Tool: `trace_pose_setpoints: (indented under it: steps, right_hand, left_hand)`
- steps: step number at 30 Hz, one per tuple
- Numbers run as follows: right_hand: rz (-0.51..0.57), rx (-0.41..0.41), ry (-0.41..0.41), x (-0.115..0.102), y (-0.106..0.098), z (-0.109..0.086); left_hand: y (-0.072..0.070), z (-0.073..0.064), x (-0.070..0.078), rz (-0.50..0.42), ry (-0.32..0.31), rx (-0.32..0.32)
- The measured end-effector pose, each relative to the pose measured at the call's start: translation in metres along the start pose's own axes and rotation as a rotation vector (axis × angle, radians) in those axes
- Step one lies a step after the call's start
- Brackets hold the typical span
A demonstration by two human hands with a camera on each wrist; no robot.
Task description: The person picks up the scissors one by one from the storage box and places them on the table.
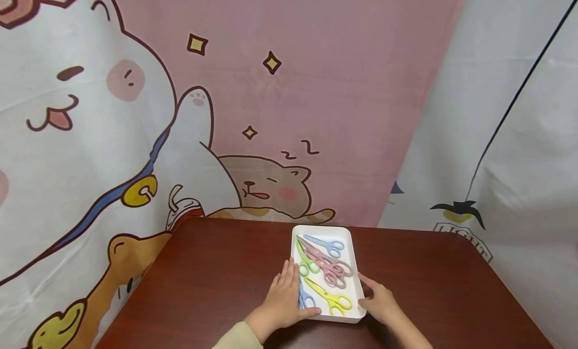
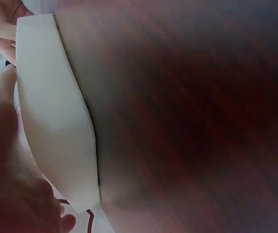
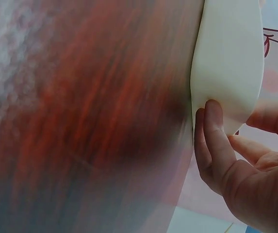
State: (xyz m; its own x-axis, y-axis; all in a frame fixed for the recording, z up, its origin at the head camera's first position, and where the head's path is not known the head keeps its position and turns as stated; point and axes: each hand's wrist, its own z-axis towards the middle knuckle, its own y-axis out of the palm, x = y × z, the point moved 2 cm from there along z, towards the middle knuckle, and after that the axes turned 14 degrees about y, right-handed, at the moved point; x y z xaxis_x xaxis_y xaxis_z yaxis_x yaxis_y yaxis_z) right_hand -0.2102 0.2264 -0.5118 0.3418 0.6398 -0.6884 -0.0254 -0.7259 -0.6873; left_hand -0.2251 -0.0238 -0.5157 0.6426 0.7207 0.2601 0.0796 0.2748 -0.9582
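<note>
The tray [image 1: 325,229], long axis near to far on the desk [image 1: 217,268], is touched along its left wall by straight fingers of the left hand [image 1: 285,295] and gripped near its near right corner by the right hand [image 1: 380,302].

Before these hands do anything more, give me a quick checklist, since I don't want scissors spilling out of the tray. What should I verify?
1. Left hand on the tray: ok, along its left side, thumb toward the near edge.
2. Right hand on the tray: ok, fingers touch the right side's outer wall.
3. Scissors inside the rim: ok for all that show.
4. Scissors lying apart: not ok, the pink scissors overlap others in the middle.
5. Near-left blue scissors clear of the left hand: cannot tell, the hand partly hides them.
6. Tray's underside flat on the table: cannot tell, it is hidden.
</note>
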Motion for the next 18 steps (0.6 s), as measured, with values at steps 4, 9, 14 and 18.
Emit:
trace_pose_setpoints:
  steps: [4, 9, 14, 18]
  right_hand:
    - [-0.015, -0.003, 0.006, 0.0, -0.001, 0.001]
    - [0.004, -0.01, 0.002, -0.001, -0.001, 0.002]
    - [-0.004, -0.014, -0.008, 0.0, -0.001, 0.002]
    - [-0.057, -0.011, -0.038, -0.002, -0.004, 0.002]
  left_hand:
    - [0.008, 0.003, -0.003, 0.079, -0.011, -0.037]
    - [0.016, 0.004, -0.008, 0.094, -0.02, -0.022]
    - [0.016, 0.003, -0.008, 0.111, -0.017, -0.004]
    - [0.012, 0.002, -0.005, 0.113, -0.017, -0.013]
